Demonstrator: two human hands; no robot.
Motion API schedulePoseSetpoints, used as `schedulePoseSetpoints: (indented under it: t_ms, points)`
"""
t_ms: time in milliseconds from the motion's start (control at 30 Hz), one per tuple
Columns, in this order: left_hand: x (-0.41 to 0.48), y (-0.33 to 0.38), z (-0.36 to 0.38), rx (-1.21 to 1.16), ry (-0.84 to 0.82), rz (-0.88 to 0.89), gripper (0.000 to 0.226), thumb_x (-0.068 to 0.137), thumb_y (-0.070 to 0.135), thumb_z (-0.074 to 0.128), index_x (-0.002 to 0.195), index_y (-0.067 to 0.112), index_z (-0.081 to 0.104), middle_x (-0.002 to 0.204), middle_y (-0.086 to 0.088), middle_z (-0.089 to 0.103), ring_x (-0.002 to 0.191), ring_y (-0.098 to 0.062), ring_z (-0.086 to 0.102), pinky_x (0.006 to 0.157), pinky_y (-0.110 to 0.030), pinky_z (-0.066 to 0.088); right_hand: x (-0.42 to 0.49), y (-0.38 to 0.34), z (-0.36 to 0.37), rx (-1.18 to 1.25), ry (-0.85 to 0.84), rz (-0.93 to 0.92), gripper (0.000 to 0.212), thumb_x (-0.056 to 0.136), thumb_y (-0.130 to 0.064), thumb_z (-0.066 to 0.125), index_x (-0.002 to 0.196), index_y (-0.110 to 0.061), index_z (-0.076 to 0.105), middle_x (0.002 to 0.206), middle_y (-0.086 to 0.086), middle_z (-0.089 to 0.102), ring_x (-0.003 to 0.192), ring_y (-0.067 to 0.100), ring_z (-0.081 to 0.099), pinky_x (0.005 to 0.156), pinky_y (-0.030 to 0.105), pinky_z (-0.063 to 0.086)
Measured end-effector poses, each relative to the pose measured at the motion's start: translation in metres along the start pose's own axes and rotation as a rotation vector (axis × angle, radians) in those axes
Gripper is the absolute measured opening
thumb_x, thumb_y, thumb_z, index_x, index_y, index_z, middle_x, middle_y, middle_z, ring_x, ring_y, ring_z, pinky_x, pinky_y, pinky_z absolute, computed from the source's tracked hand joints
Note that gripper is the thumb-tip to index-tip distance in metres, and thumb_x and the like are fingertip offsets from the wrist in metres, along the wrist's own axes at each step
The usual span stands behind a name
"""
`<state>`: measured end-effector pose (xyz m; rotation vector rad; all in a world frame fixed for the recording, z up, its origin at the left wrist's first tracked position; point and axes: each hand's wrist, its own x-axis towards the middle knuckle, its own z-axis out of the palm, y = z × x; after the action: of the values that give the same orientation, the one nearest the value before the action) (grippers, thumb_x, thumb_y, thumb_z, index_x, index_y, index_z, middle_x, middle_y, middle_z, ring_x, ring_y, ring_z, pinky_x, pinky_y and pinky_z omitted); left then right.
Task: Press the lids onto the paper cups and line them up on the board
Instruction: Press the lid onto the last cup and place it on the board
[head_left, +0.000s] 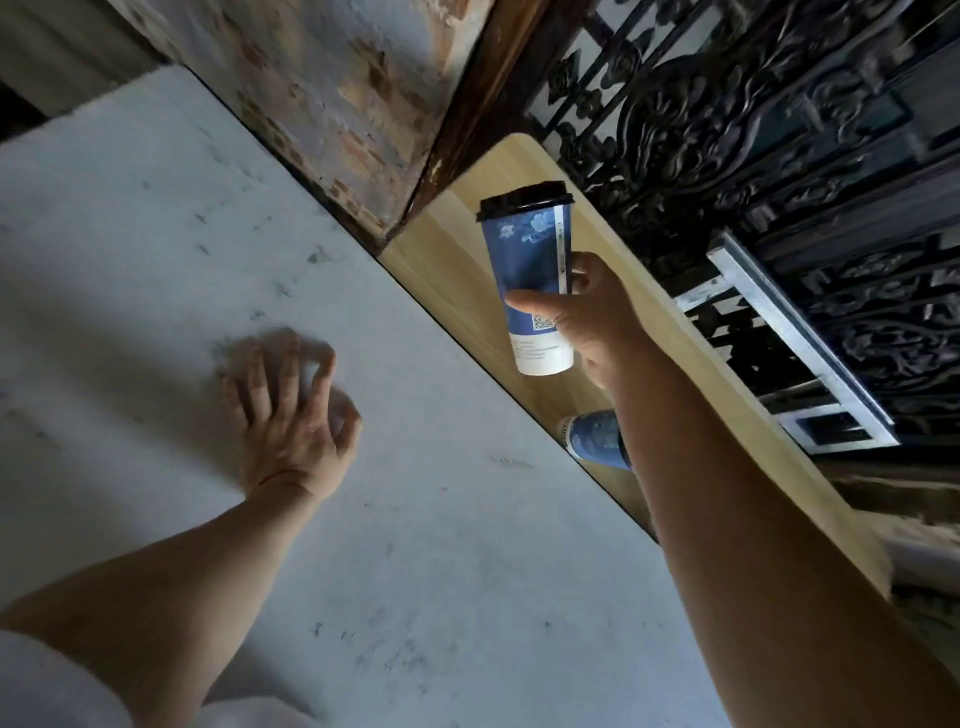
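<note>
My right hand (597, 317) grips a tall blue paper cup (527, 260) around its lower half, holding it over the light wooden board (452, 244). A black lid (524, 200) sits on the cup's top. A second blue cup (592, 439) stands on the board nearer to me, mostly hidden behind my right forearm, so its top cannot be seen. My left hand (291, 410) hovers over or rests on the white table surface (156, 260), fingers spread and slightly curled, holding nothing; it is motion-blurred.
The wooden board runs diagonally along the white table's right edge. Beyond it stands a black ornate iron railing (753, 130) with a white frame (795, 338) leaning on it. A weathered brick pillar (332, 104) rises at the board's far end.
</note>
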<state>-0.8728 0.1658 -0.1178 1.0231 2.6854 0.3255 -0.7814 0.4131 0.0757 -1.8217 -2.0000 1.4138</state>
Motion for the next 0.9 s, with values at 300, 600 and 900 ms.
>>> schedulePoseSetpoints:
  t_ms: [300, 600, 900]
  points:
    - [0.001, 0.002, 0.001, 0.008, 0.008, -0.005, 0.073, 0.081, 0.049, 0.045, 0.149, 0.021, 0.043, 0.161, -0.016, 0.031, 0.147, -0.050, 0.022, 0.121, -0.066, 0.009, 0.027, 0.061, 0.041, 0.314, 0.214, -0.010, 0.091, 0.047, -0.018, 0.089, 0.129, -0.023, 0.051, 0.116, 0.000, 0.067, 0.103, 0.017, 0.067, 0.094, 0.044, 0.057]
    - [0.000, 0.002, 0.003, 0.053, -0.026, -0.020, 0.080, 0.079, 0.052, 0.039, 0.153, 0.023, 0.035, 0.165, -0.015, 0.022, 0.150, -0.047, 0.014, 0.122, -0.062, 0.005, 0.032, 0.099, 0.068, 0.296, 0.276, 0.034, 0.098, 0.043, -0.031, 0.090, 0.134, -0.026, 0.051, 0.116, -0.006, 0.070, 0.105, 0.017, 0.068, 0.095, 0.047, 0.055]
    - [0.000, 0.005, 0.002, 0.070, -0.012, -0.022, 0.077, 0.082, 0.050, 0.037, 0.154, 0.023, 0.035, 0.164, -0.016, 0.023, 0.149, -0.048, 0.017, 0.122, -0.064, 0.006, 0.025, 0.108, 0.072, 0.293, 0.267, 0.002, 0.077, 0.070, -0.011, 0.088, 0.135, -0.020, 0.046, 0.096, -0.026, 0.056, 0.084, -0.016, 0.055, 0.067, -0.003, 0.038]
